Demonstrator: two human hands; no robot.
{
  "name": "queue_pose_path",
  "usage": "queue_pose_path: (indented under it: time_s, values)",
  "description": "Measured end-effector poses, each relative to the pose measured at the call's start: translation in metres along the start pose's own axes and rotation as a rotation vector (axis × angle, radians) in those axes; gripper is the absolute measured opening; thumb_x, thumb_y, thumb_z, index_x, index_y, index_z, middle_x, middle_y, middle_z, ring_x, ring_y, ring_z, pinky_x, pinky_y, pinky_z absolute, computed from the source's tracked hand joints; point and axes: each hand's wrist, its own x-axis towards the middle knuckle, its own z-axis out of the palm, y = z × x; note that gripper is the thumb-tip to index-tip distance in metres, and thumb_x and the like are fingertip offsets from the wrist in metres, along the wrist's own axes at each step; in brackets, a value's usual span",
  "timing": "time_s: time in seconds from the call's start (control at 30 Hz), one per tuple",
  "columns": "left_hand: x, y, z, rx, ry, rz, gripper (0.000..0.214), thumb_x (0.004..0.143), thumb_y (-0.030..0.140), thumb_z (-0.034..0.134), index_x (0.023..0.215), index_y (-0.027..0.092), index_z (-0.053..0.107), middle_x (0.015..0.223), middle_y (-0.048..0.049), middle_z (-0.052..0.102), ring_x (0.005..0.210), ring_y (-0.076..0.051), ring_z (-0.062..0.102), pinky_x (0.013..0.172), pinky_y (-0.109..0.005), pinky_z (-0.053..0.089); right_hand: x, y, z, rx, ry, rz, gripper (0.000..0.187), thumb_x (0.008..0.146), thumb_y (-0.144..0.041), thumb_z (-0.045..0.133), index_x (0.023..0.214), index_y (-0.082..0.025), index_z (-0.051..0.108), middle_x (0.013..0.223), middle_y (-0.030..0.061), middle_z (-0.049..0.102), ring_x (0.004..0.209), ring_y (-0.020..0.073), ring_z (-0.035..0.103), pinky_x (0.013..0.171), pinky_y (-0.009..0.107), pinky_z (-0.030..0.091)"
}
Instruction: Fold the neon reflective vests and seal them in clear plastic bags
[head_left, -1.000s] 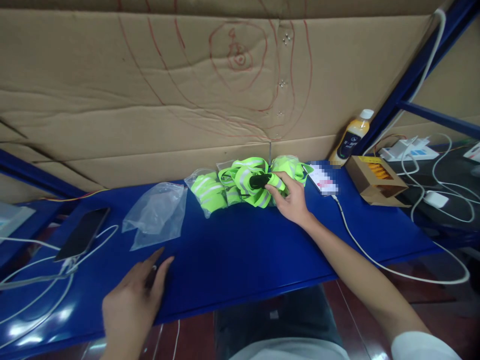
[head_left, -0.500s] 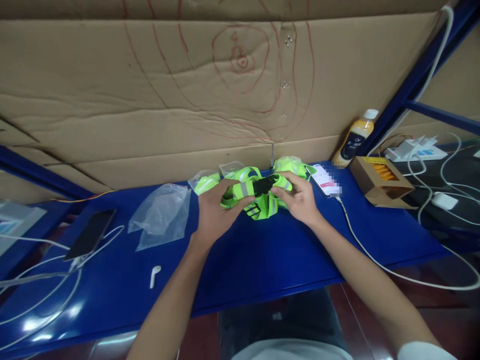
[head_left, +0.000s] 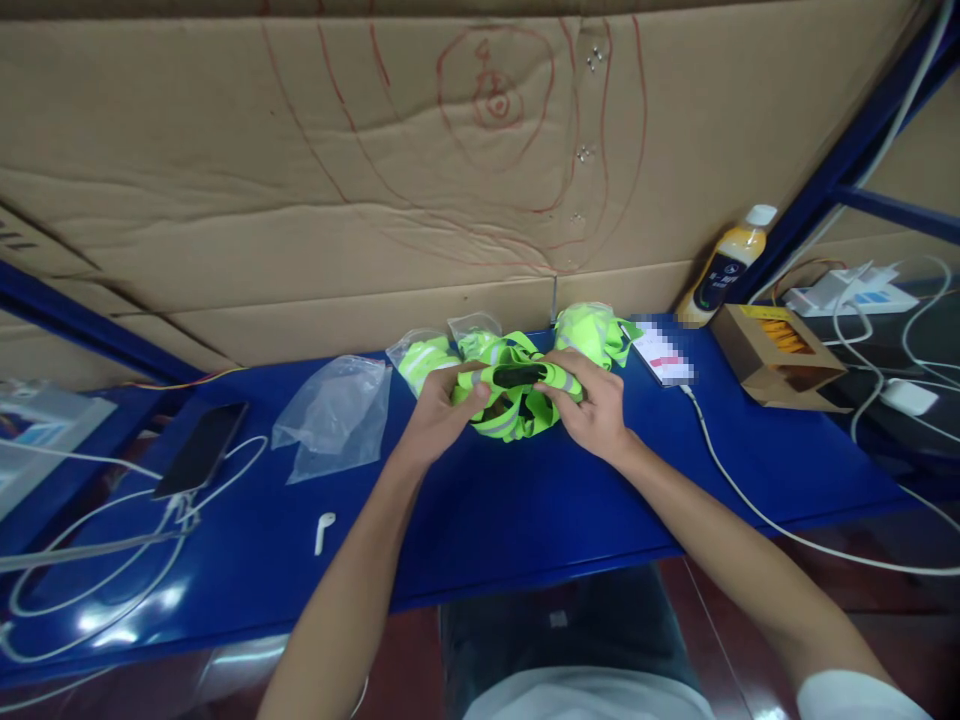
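Note:
A bundle of neon-green reflective straps (head_left: pixel 514 405) with a black patch in the middle lies at the centre of the blue table (head_left: pixel 525 510). My left hand (head_left: pixel 439 420) grips its left end with curled fingers. My right hand (head_left: pixel 592 405) pinches its right end. Behind the bundle lie bagged green straps (head_left: pixel 421 357) and another green strap pile (head_left: pixel 592 330). An empty clear plastic bag (head_left: pixel 334 415) lies to the left of my left hand.
A white earbud (head_left: pixel 324 530) lies near the table's front left. A black phone (head_left: pixel 199 448) with white cables sits far left. A second phone (head_left: pixel 660 350), an orange drink bottle (head_left: pixel 724 268), an open cardboard box (head_left: pixel 776 350) and chargers stand at the right. A cardboard wall (head_left: pixel 375 180) rises behind.
My left hand left the table's front, uncovering the white earbud, and came up to grip the green straps. Both hands drew the bundle slightly toward me.

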Motion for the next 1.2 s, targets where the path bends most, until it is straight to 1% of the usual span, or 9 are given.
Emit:
queue_pose_path:
  time_s: [0.13,0.33,0.5,0.63,0.7,0.8,0.9,1.03,1.2]
  values:
    - [-0.005,0.004,-0.001,-0.054,-0.028,0.004,0.060,0.090,0.073,0.069,0.110,0.019,0.080,0.096,-0.0086,0.077,0.083,-0.024,0.071,0.070,-0.031,0.054,0.000,0.012,-0.007,-0.089,-0.048,-0.169,0.034,0.097,-0.015,0.064,0.129,-0.027,0.070,0.113,0.0082,0.079,0.104,0.0281,0.073,0.092,0.049,0.059]
    - [-0.003,0.019,0.004,0.043,0.028,0.066,0.048,0.076,0.041,0.094,0.116,0.021,0.077,0.111,-0.0067,0.075,0.102,-0.024,0.071,0.088,-0.031,0.055,0.004,0.025,-0.019,-0.203,-0.212,-0.284,0.051,0.098,-0.011,0.057,0.146,-0.029,0.061,0.136,0.0109,0.073,0.126,0.0325,0.066,0.103,0.057,0.056]
    - [-0.001,0.021,0.007,0.207,0.122,0.252,0.043,0.080,0.034,0.091,0.117,0.021,0.074,0.117,-0.0070,0.075,0.108,-0.023,0.071,0.098,-0.034,0.056,0.012,0.016,-0.021,-0.103,-0.336,-0.152,0.063,0.091,-0.041,0.078,0.147,-0.025,0.056,0.138,0.0158,0.069,0.129,0.0350,0.065,0.110,0.060,0.053]
    - [-0.003,0.019,0.011,0.314,0.127,0.341,0.042,0.085,0.028,0.087,0.124,0.023,0.072,0.125,-0.0067,0.074,0.114,-0.022,0.071,0.104,-0.034,0.055,0.014,0.014,-0.023,-0.044,-0.310,0.045,0.033,0.097,-0.036,0.072,0.127,-0.024,0.064,0.112,0.0091,0.073,0.103,0.0262,0.069,0.094,0.047,0.059]
    - [-0.005,0.019,0.015,0.332,0.087,0.358,0.045,0.088,0.028,0.085,0.131,0.024,0.070,0.131,-0.0073,0.073,0.121,-0.022,0.069,0.108,-0.035,0.054,0.014,0.016,-0.024,-0.034,-0.307,0.135,0.046,0.097,-0.034,0.072,0.140,-0.025,0.057,0.114,0.0085,0.072,0.097,0.0236,0.068,0.088,0.042,0.059]
    - [-0.009,0.022,0.019,0.344,0.083,0.381,0.040,0.090,0.028,0.083,0.128,0.024,0.071,0.128,-0.0075,0.074,0.119,-0.023,0.070,0.108,-0.035,0.055,0.016,0.016,-0.025,-0.015,-0.401,0.113,0.066,0.098,-0.035,0.072,0.158,-0.028,0.045,0.131,0.0110,0.069,0.112,0.0258,0.067,0.100,0.046,0.057]
    - [-0.012,0.027,0.021,0.379,0.109,0.377,0.030,0.092,0.027,0.082,0.121,0.024,0.075,0.119,-0.0070,0.078,0.113,-0.023,0.073,0.103,-0.035,0.057,0.019,0.014,-0.026,-0.022,-0.451,0.063,0.048,0.102,-0.034,0.067,0.149,-0.028,0.058,0.135,0.0116,0.065,0.126,0.0269,0.063,0.109,0.049,0.053]
    - [-0.015,0.030,0.024,0.371,0.131,0.408,0.030,0.093,0.026,0.081,0.122,0.026,0.078,0.120,-0.0072,0.079,0.116,-0.025,0.073,0.106,-0.038,0.057,0.019,0.017,-0.027,-0.024,-0.448,0.033,0.027,0.099,-0.036,0.071,0.123,-0.023,0.071,0.121,0.0112,0.067,0.116,0.0267,0.066,0.102,0.047,0.056]
    - [-0.016,0.031,0.029,0.342,0.119,0.408,0.028,0.093,0.024,0.081,0.121,0.025,0.079,0.117,-0.0072,0.080,0.112,-0.024,0.073,0.104,-0.037,0.057,0.020,0.019,-0.027,-0.085,-0.427,-0.018,0.017,0.097,-0.038,0.073,0.097,-0.021,0.069,0.124,0.0129,0.067,0.117,0.0298,0.064,0.103,0.052,0.052]
